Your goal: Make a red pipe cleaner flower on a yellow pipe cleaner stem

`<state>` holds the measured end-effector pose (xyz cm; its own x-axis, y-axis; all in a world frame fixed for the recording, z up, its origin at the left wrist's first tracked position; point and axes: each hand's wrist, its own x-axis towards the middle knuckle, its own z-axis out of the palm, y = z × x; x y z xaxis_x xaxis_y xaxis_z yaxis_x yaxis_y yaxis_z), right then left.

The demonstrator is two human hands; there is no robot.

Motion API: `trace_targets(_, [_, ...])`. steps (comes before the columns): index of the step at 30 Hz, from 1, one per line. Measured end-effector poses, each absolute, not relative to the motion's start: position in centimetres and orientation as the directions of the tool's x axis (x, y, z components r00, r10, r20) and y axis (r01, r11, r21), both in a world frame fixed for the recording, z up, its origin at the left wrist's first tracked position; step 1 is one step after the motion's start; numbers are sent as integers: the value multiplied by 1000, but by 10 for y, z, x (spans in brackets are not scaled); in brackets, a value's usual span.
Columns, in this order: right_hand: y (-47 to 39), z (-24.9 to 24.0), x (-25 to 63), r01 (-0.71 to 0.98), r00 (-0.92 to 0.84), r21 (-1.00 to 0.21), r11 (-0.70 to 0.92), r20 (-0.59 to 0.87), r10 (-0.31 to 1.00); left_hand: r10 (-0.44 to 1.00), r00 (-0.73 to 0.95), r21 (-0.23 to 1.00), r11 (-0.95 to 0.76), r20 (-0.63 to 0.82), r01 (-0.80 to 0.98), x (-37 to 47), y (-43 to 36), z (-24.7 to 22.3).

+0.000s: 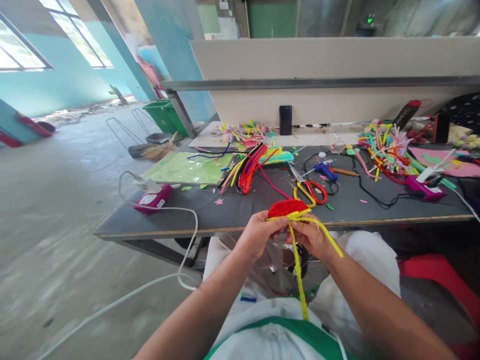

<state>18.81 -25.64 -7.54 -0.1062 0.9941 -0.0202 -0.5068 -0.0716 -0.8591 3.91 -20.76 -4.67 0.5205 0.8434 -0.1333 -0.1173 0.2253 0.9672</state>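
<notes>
Both my hands meet just in front of the table edge. My left hand [264, 231] pinches the left side of a red half-round piece of pipe cleaners [287, 207] along its yellow lower border. On the other side, my right hand [313, 234] grips yellow pipe cleaners [298, 267] where they cross below the red piece. One long yellow end hangs down toward my lap, and another sticks out to the right over my right hand. The fingertips partly cover the crossing. Beyond my hands lie yellow-handled scissors [303, 194] and red-handled scissors [316, 191].
A bundle of coloured pipe cleaners [247, 170] lies mid-table beside a green sheet [191, 167]. Purple power strips [153, 198] with cables sit at left and right. A blue glue gun [325, 171], a phone [285, 120] and a heap of pipe-cleaner pieces [388, 145] stand farther back.
</notes>
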Motion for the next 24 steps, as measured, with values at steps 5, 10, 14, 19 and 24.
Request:
trace_targets(5, [-256,-76,188,-534,-124,-843,-73,-7,992,815,558,960,258,-158,-106,38,-205,-46])
trace_targets(10, [-256,-79,191,-531,-174,-839,-120,-31,984,788,598,957,265,-146,-115,38,-204,-43])
trace_targets(14, [-255,-81,193,-517,-181,-849,-108,-15,983,784,608,958,255,-126,-131,38,-205,-45])
trace_targets(19, [-253,-83,189,-527,-164,-849,-30,67,984,778,614,958,260,-133,-121,40,-204,-49])
trace_targets(24, [-252,-83,190,-553,-130,-833,-12,73,989,764,634,956,261,-119,-136,35,-204,-45])
